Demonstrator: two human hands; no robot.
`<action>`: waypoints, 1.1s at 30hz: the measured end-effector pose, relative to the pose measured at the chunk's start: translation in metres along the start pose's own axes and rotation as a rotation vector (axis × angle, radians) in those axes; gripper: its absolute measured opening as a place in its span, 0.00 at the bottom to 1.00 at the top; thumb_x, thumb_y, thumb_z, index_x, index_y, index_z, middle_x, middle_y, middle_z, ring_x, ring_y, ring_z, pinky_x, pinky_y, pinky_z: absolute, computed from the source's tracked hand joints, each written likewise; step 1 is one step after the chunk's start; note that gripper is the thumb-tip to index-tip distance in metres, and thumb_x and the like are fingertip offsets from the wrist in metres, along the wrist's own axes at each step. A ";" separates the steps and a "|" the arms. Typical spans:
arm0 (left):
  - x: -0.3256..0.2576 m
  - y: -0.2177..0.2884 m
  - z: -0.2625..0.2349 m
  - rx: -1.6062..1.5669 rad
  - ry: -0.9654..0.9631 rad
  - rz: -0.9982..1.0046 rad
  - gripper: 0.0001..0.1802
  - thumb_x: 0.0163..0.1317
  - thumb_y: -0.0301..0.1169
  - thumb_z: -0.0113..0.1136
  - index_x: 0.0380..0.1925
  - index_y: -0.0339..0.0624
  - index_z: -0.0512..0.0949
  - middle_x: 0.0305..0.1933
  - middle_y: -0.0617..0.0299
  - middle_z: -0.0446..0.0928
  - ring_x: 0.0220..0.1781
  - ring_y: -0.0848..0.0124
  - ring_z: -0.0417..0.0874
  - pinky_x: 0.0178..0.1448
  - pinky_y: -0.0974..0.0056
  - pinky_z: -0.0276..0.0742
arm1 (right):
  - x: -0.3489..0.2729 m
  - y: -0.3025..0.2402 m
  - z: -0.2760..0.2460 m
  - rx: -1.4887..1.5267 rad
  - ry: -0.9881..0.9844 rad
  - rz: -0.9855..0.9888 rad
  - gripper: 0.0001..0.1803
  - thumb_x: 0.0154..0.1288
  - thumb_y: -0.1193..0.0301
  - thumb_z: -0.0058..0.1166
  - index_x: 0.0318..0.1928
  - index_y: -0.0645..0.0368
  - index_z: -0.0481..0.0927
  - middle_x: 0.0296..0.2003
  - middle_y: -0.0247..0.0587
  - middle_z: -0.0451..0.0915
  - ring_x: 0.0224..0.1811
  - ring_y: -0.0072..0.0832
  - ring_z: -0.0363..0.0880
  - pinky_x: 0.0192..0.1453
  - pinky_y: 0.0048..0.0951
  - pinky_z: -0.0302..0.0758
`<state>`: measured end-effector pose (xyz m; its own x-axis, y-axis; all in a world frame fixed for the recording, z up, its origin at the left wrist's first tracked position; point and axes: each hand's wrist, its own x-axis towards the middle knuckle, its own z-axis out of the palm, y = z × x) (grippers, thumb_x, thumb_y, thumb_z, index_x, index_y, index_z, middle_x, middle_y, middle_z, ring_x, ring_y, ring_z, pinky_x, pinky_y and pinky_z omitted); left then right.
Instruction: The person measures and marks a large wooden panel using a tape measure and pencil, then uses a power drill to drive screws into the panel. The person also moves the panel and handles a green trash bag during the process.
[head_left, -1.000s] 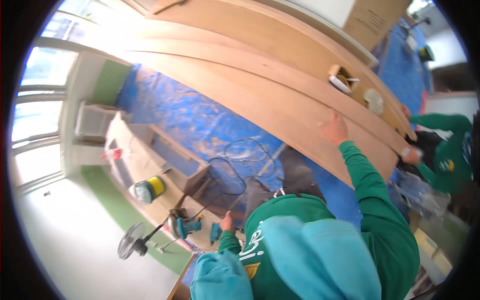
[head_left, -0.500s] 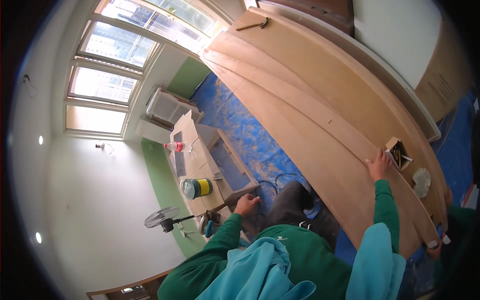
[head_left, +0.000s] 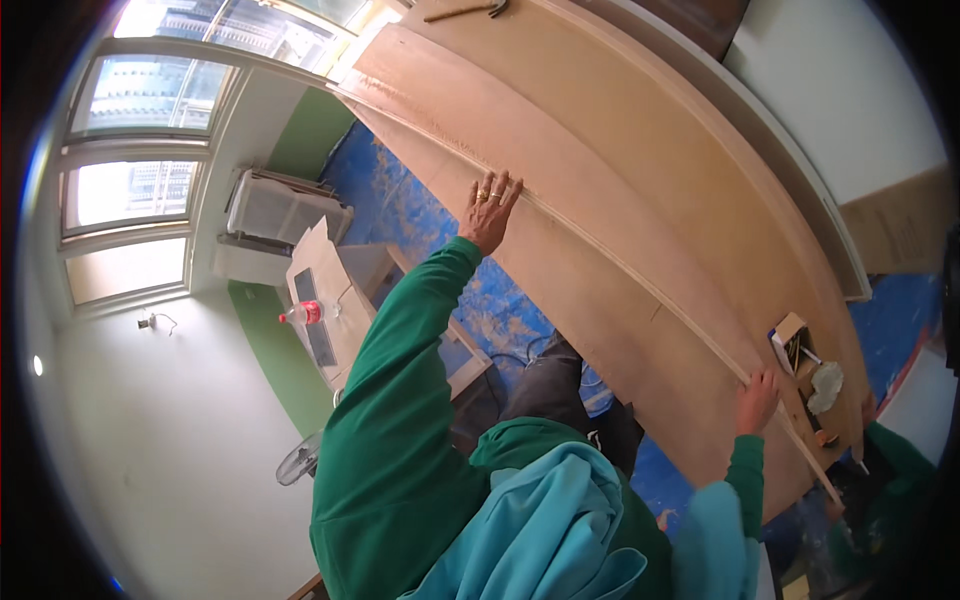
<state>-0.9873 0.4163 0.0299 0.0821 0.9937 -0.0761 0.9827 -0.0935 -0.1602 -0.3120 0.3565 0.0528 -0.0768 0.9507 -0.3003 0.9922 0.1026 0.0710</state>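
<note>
A long, thin wooden panel (head_left: 600, 220) lies at a slant across the work surface, on top of a wider wooden sheet (head_left: 600, 320). The panel's near edge shows as a pale strip and seems raised off the sheet. My left hand (head_left: 490, 212) rests on that edge towards the window end, its fingers stretched out and two rings on them. Closer to me, my right hand (head_left: 757, 403) grips the same edge with bent fingers; its thumb is hidden. Near the right hand are a small open box (head_left: 790, 335) of slim items and a crumpled clear plastic bag (head_left: 826, 388).
A hammer (head_left: 465, 12) lies at the far end. Blue sheeting (head_left: 375, 165), strewn with dust, covers the floor. On the left are cardboard (head_left: 318, 262) with a red-labelled bottle (head_left: 302, 312) and a fan (head_left: 300, 458). Another person's dark green sleeve (head_left: 905, 465) shows at lower right.
My left hand has left the spot beside the cardboard and reached across onto the panel's edge. The panel's near edge has risen into view as a pale strip. My right hand stays on it.
</note>
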 end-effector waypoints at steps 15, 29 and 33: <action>0.097 -0.047 0.003 -0.341 -0.074 0.317 0.03 0.63 0.27 0.58 0.33 0.46 0.80 0.37 0.54 0.84 0.48 0.52 0.87 0.62 0.45 0.77 | -0.018 0.008 -0.005 0.113 -0.101 0.107 0.17 0.62 0.73 0.68 0.51 0.59 0.80 0.48 0.51 0.84 0.54 0.51 0.81 0.61 0.54 0.75; 0.242 -0.015 -0.023 -0.127 -0.166 0.440 0.16 0.63 0.32 0.73 0.50 0.45 0.85 0.49 0.51 0.88 0.55 0.47 0.87 0.56 0.46 0.83 | 0.057 0.038 0.013 0.206 0.068 0.150 0.13 0.70 0.70 0.59 0.51 0.62 0.81 0.49 0.52 0.86 0.55 0.53 0.82 0.59 0.54 0.76; 0.299 -0.005 -0.015 -0.071 -0.109 0.512 0.17 0.66 0.34 0.71 0.53 0.46 0.85 0.51 0.51 0.88 0.56 0.47 0.87 0.57 0.45 0.82 | 0.071 0.060 0.026 0.204 0.028 0.189 0.10 0.69 0.70 0.59 0.47 0.60 0.83 0.42 0.50 0.87 0.52 0.48 0.85 0.54 0.55 0.78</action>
<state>-0.9652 0.7148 0.0227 0.5403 0.8096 -0.2294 0.8305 -0.5569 -0.0094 -0.2558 0.4227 0.0110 0.1120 0.9552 -0.2738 0.9882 -0.1359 -0.0700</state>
